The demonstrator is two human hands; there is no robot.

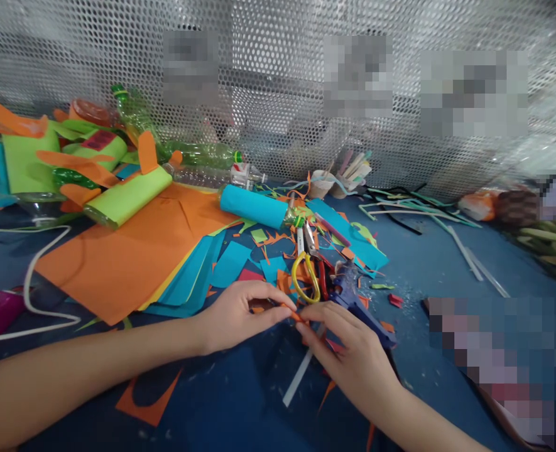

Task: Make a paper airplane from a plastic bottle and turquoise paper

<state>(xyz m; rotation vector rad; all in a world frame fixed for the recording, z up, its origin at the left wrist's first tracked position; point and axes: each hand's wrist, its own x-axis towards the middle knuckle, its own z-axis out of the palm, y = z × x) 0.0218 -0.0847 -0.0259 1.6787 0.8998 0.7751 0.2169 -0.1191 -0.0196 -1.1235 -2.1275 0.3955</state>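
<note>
Between my two hands is a small piece of orange paper (297, 316), pinched at both ends by the fingertips. My left hand (244, 317) is closed on its left end, thumb against forefinger. On the other end, my right hand (346, 342) pinches with thumb and fingers. Just beyond the hands lie yellow-handled scissors (306, 276) and a red-handled cutting tool (323, 279). A blue glue gun (365, 314) rests beside my right hand, partly behind it. Under that hand, a pale flat strip (299, 376) sticks out toward me.
Orange sheets (122, 257) and blue sheets (188, 282) are stacked at left. Paper-wrapped bottles stand and lie behind them, with a blue-wrapped bottle (254, 206) at centre. Paper scraps cover the middle. A white cord (30, 282) runs at left; cups of sticks (348, 176) stand by the mesh.
</note>
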